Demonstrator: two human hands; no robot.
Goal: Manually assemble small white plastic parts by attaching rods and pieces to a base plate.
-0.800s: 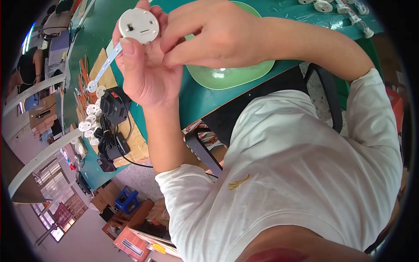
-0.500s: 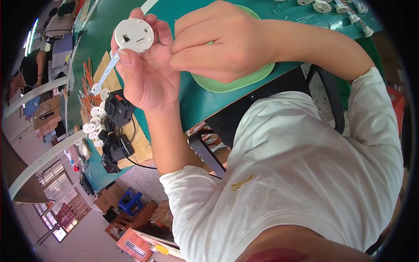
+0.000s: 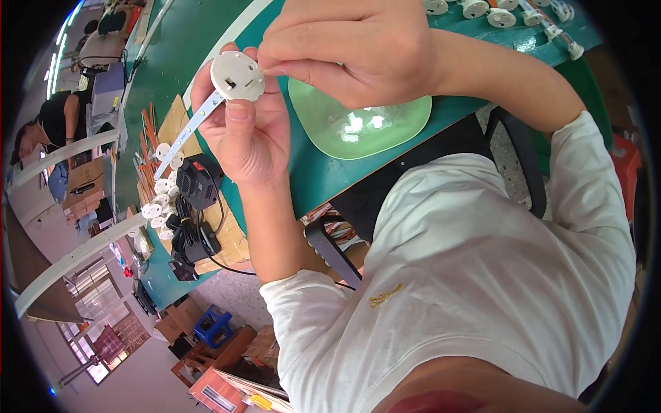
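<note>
My left hand [image 3: 251,141] grips a round white plastic disc [image 3: 237,74] between thumb and fingers, its flat face turned up. The disc has a small dark slot and a few holes. A narrow white LED strip [image 3: 189,131] runs from the disc down toward the left. At the disc's right edge, the fingertips of my right hand [image 3: 358,51] are pinched together; anything tiny between them is too small to make out. Below my right hand lies a shiny light green dish [image 3: 361,131], partly covered by it.
White round pieces [image 3: 160,206] with orange wires lie at the left, beside a black boxy device [image 3: 198,182] and its cables on cardboard [image 3: 231,244]. More white round parts [image 3: 501,17] sit at the far right of the green table [image 3: 303,189]. A black armrest [image 3: 334,251] is near the table edge.
My left hand has tilted and lowered the disc slightly to the right. My right hand has moved up and left to the disc's edge, uncovering more of the green dish.
</note>
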